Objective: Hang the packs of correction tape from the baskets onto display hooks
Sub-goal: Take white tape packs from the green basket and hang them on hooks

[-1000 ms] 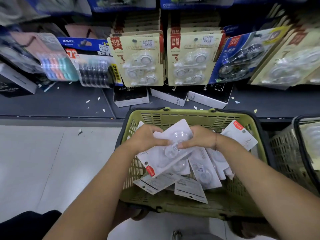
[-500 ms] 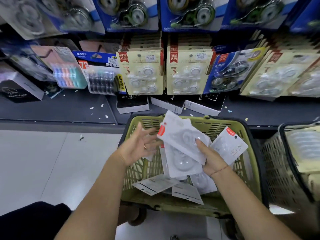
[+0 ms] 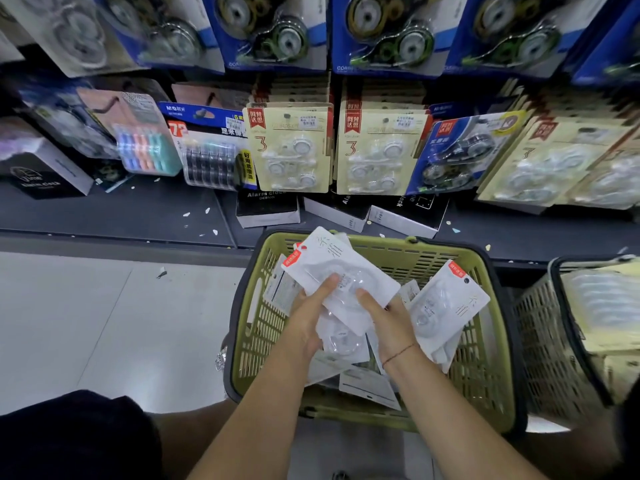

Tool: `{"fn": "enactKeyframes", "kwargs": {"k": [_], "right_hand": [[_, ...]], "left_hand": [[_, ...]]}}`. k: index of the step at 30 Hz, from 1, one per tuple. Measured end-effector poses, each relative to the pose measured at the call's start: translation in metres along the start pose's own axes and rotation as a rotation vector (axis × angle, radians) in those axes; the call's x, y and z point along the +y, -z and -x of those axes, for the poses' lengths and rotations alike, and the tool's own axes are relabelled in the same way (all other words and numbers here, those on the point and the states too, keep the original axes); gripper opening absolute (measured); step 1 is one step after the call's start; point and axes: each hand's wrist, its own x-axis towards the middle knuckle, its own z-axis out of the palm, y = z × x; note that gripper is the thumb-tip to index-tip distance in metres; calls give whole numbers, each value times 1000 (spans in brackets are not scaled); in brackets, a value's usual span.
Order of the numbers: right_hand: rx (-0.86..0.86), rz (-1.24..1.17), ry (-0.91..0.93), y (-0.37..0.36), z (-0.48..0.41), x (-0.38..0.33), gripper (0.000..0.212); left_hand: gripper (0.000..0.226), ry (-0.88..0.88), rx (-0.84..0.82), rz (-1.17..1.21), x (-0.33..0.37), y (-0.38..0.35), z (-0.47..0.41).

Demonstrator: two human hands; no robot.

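A small stack of white correction tape packs [image 3: 332,268] with red corner tags is held over the green basket [image 3: 485,348]. My left hand [image 3: 308,317] grips the stack's left side, thumb on the top pack's clear blister. On the stack's right side sits my right hand [image 3: 384,320], its thumb also on top. More white packs lie loose in the basket, one [image 3: 446,303] leaning against its right wall. Cream three-piece tape packs [image 3: 291,150] hang on display hooks above the shelf.
A second beige basket [image 3: 547,341] with cream packs stands to the right. Black alarm clock boxes [image 3: 266,209] sit on the dark shelf behind the green basket. Blue tape packs [image 3: 388,32] hang in the top row. Grey tiled floor lies to the left.
My left hand, open beside the packs half a second ago, has closed on the stack. Both hands have raised the packs slightly and my view has tilted up toward the hooks.
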Motion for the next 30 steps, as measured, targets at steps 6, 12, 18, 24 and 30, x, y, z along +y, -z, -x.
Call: {"fn": "enactKeyframes", "kwargs": {"k": [6,12,18,24,30], "right_hand": [[-302,146,-223,37,-12,4,52],[-736,1123,-564,79,-14,37,106],[-635,992,-577,83,-14,41,103],[-470,607,-388,86,-25,32,59],[-232,942,-311,70,-31,52,18]], "left_hand": [[43,-143,-16,-320,62,25,11],[64,-229,-13,-440,104,63,17],[43,-206,22,-368,87,75,8],[34,-190,30,-320,82,76,1],[67,-179,-1,-338,79,78,1]]}}
